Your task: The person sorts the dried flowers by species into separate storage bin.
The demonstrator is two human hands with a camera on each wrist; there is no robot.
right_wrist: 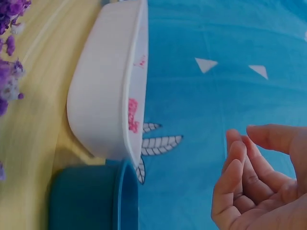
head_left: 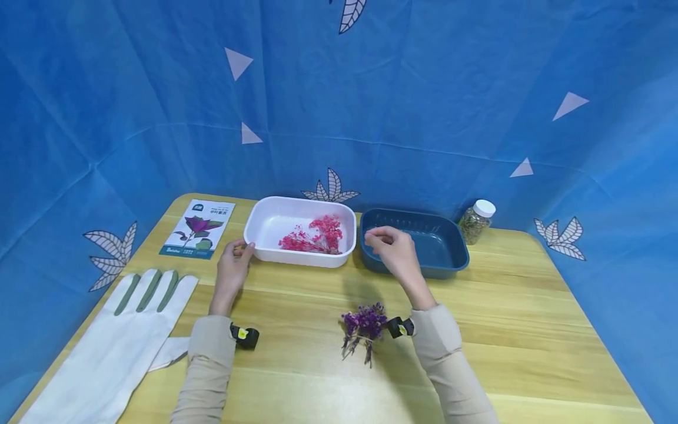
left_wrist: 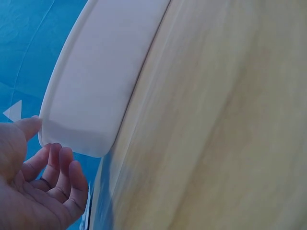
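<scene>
In the head view my left hand (head_left: 232,272) is at the near left corner of a white plastic basin (head_left: 296,257). The left wrist view shows its thumb on the rim and curled fingers against the outside wall. Pink dried flowers (head_left: 318,238) lie inside the basin. My right hand (head_left: 394,250) hovers over the left end of a dark blue basin (head_left: 436,271), fingers loosely bent. Nothing shows between its thumb and fingertips in the right wrist view. A tied bunch of purple dried flowers (head_left: 365,323) lies on the table before my right forearm.
A jar with a white lid (head_left: 477,222) stands against the blue basin's right end. On the left lie a seed packet (head_left: 198,229) with a purple plant picture and white gloves (head_left: 113,347) with green strips. Blue curtain (head_left: 424,106) surrounds the wooden table (head_left: 296,377).
</scene>
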